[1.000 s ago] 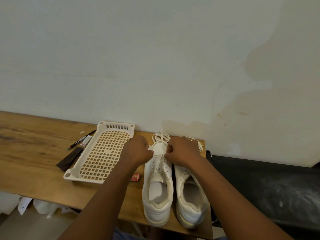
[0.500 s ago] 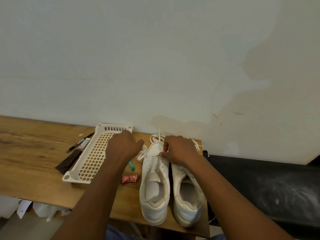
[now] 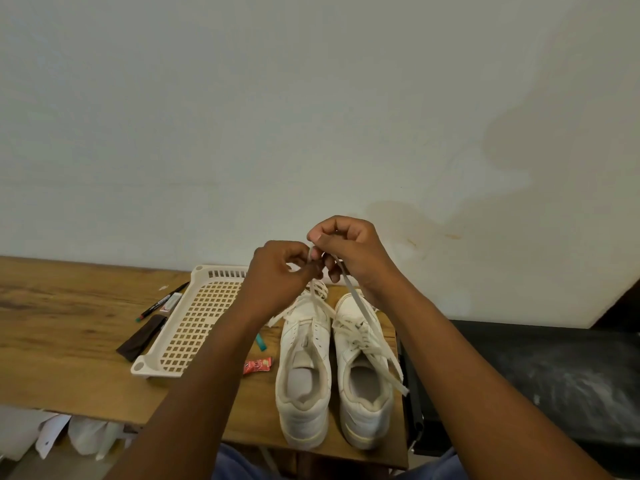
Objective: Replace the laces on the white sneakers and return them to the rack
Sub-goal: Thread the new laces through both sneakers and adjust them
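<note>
Both hands, left (image 3: 277, 271) and right (image 3: 349, 251), pinch a white lace (image 3: 349, 294) above two sneakers (image 3: 304, 358) on the tabletop (image 3: 69, 327); a loosened grip could let the lace slip out of its eyelets.

Plenty of bare surface (image 3: 62, 327) far left. Middle's cluttered though: basket (image 3: 194, 320) with a marker (image 3: 161, 303) and dark strip (image 3: 142, 337) beside it, then a red wrapper (image 3: 257, 365) just beside the sneakers (image 3: 334, 368). Wall (image 3: 311, 116) blocks right behind everything.
</note>
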The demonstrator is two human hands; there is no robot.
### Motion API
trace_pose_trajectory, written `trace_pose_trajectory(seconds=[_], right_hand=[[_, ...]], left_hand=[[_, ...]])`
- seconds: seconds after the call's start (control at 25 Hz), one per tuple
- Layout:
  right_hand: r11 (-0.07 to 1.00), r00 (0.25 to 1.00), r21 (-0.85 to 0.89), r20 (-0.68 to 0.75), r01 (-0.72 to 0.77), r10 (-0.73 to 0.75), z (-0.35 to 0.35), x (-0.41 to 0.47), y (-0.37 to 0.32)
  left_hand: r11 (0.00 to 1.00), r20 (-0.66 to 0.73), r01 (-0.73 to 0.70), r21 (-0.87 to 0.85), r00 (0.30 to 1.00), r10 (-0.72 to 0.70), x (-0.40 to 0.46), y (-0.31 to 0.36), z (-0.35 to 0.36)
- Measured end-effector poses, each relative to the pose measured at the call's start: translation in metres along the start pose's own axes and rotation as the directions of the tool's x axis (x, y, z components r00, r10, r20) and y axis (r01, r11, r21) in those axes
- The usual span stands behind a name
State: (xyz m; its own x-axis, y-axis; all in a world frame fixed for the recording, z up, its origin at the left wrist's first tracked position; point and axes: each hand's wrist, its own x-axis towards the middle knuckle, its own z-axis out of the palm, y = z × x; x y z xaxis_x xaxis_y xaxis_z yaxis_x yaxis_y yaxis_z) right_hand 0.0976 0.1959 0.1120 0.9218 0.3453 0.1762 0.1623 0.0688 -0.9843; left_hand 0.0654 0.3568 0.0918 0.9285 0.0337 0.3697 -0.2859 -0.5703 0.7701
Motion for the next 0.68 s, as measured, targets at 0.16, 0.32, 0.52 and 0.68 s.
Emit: trace_pose_trajectory(seconds=[0.16,0.32,0.52,0.68], right_hand=[[0.998,0.999,0.066,-0.031,-0.018,0.020,-0.007,-0.003,-0.007],[0.997,0.996,0.028,-0.046,-0.070,0.072,-0.012,-0.002,-0.006],[0.987,0.990,-0.076,0.007,-0.143,0.144,-0.003,-0.003,0.001],[0.989,0.989,-0.013,0.007,-0.150,0.150,-0.010,-0.003,-0.001]], left_hand=[[0.865,-0.149,0.408,0.292,0.913,-0.380,0.002,-0.028,-0.020],[0.921,0.002,0.340,0.190,0.938,-0.347,-0.001,-0.029,-0.026],[0.997,0.133,0.073,0.014,0.988,-0.075,0.003,0.000,-0.006],[0.820,-0.075,0.479,0.314,0.873,-0.482,0.008,-0.040,-0.018]])
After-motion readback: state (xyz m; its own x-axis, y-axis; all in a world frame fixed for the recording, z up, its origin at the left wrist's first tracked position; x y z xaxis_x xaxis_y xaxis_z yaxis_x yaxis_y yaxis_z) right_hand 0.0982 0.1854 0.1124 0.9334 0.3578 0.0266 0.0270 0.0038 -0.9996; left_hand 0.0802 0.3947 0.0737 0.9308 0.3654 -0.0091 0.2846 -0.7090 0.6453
